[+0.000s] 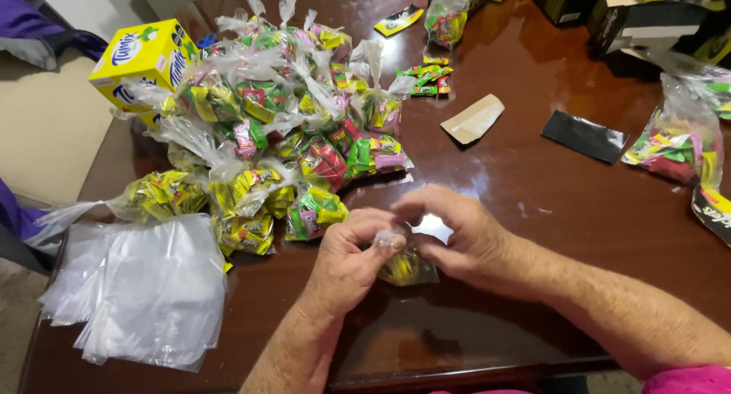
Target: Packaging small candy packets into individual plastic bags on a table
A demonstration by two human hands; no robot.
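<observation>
Head view shows me my left hand (346, 253) and right hand (457, 230) pinching the twisted neck of a small clear candy bag (407, 266), whose body hangs just below my fingertips, between both hands over the table (533, 196).

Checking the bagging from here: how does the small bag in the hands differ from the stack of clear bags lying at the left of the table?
The small bag holds yellow-wrapped sweets; the stack of clear bags is empty. The small bag bulges, its top pinched between the left hand and right hand; the stack lies flat and untouched. The small bag is one alone; the stack has several layered sheets. Both are clear plastic on the dark wooden table.
</observation>
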